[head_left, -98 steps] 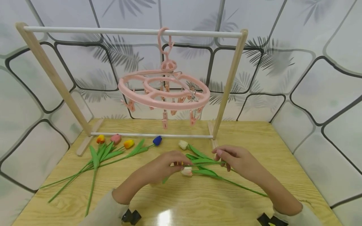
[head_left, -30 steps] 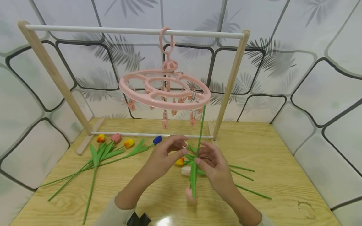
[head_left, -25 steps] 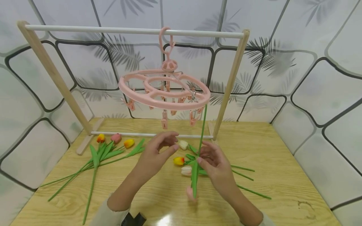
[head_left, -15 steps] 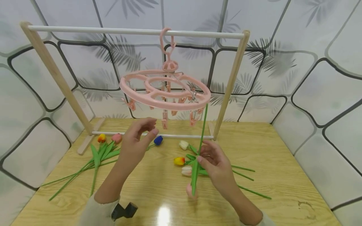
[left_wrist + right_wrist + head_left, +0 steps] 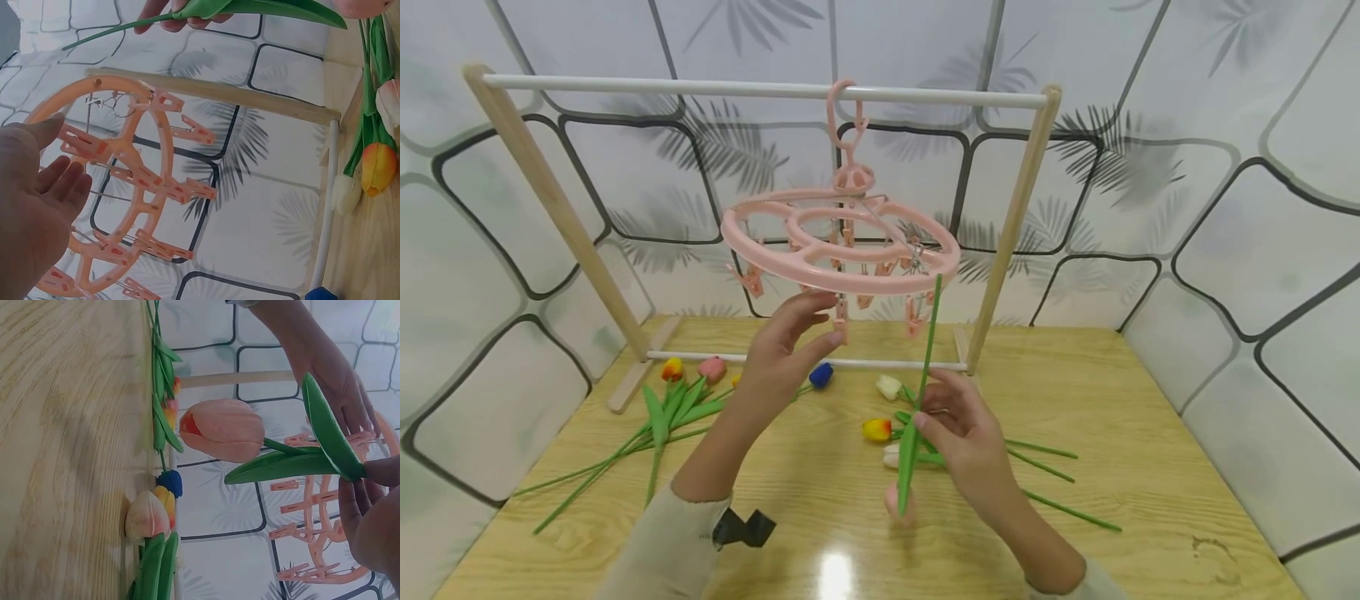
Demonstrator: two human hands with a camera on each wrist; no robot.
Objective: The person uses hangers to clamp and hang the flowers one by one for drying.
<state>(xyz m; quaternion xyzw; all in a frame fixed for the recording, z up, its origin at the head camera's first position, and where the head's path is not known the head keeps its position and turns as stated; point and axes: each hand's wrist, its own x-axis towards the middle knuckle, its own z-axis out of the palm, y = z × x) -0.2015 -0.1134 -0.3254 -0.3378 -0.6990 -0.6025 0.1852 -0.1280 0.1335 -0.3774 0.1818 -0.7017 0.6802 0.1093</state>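
Note:
My right hand (image 5: 966,433) pinches a pink artificial tulip (image 5: 224,430) by its stem at the leaves. The bloom hangs downward and the bare stem points up to the rim of the pink round clip hanger (image 5: 841,282). Raised under the hanger's front rim, my left hand (image 5: 775,358) has thumb and fingers apart around a dangling pink clothespin (image 5: 841,321). In the left wrist view, that thumb lies right at a clothespin (image 5: 84,142), the other fingers loosely bent below it.
The hanger hooks over the white bar (image 5: 662,86) of a wooden-sided rack. Several tulips lie crossed at left, with a red-yellow bloom (image 5: 672,369) and a blue bloom (image 5: 822,375) among them. Beneath my right hand lie white (image 5: 889,386) and yellow-red (image 5: 876,430) tulips.
My right hand has picked up the pink tulip and turned it bloom-down. The left hand has left the flowers, swung left, then risen to the hanger's front clothespin.

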